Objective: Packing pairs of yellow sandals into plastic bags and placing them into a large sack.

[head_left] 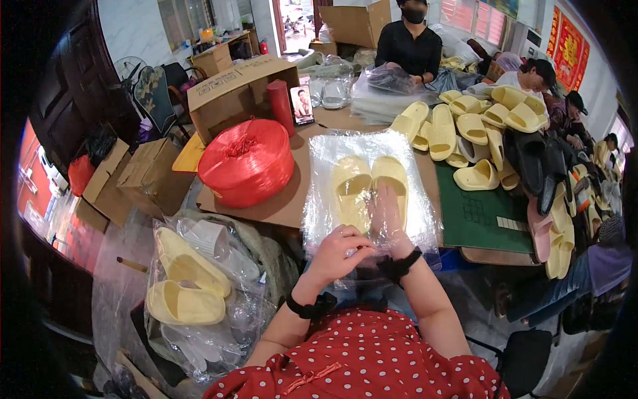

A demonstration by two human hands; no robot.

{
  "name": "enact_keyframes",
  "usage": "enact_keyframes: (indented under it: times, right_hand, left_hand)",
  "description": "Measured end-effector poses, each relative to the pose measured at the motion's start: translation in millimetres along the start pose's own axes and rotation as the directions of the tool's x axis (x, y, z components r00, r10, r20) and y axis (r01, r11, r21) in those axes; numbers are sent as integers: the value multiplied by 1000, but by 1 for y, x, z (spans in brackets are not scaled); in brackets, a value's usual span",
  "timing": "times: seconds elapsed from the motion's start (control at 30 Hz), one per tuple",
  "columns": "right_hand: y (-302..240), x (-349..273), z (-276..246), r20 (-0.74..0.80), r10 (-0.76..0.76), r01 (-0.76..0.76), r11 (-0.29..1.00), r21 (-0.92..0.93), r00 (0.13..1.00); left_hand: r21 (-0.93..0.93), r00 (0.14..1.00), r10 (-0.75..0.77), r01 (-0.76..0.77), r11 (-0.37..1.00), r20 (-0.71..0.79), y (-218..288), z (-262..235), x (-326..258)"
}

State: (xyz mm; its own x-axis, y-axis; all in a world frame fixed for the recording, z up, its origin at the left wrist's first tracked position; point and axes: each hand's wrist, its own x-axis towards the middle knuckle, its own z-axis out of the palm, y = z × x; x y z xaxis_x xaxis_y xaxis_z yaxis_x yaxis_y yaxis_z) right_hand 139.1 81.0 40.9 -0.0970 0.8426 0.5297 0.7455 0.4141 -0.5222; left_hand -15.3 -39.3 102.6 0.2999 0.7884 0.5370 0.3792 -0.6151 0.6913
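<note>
At your far left, low beside your knee, a clear plastic sack (199,292) holds bagged pale yellow foam slippers (183,302) lying on their sides. Above it, brown cardboard boxes (143,176) stand on the floor, and a larger open cardboard carton (232,90) sits at the back left of the worktop (279,206), which is covered there with flat brown cardboard. A big round spool of red plastic twine (247,161) rests on that cardboard, with a red cylinder (280,106) and a propped-up phone (302,105) just behind it.

Your left hand (339,253) sits at the near edge of a clear plastic bag (362,186) spread flat in front of you. Its grip is curled, fingers together pinching the bag's open edge. Your right hand (387,219) is pushed inside the bag, lying flat under the film with fingers straight and together, not clamped on anything, its fingertips touching the heel of the right slipper. The pair of pale yellow foam slippers (369,186) lies side by side inside the bag, toes pointing away from you. Each of your wrists wears a black band.

Further right, a green mat (478,213) lies on the worktop, and past it a loose heap of pale yellow slippers (472,126) spreads toward the back. Black slippers (538,166) and pink ones (539,229) crowd the right edge. A person in a black top (409,46) works across the worktop, and other people sit along the right side.
</note>
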Motion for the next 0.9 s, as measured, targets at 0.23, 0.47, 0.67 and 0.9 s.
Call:
enact_keyframes:
  times: [0.23, 0.47, 0.67, 0.9]
  right_hand:
    - [-45, -74, -106, 94, -180, 152, 956, 251, 979]
    - [26, -103, -179, -268, 8, -17, 999, -31, 963]
    - [45, -103, -182, 176, -150, 175, 975, -139, 973]
    - [45, -102, -184, 191, -203, 188, 978, 95, 960]
  left_hand:
    - [132, 982, -76, 99, 986, -170, -20, -18, -15]
    - [325, 987, -112, 68, 943, 117, -19, -30, -42]
    - [374, 975, 52, -132, 918, 216, -20, -20, -44]
    - [132, 990, 86, -100, 986, 112, -27, -21, -46]
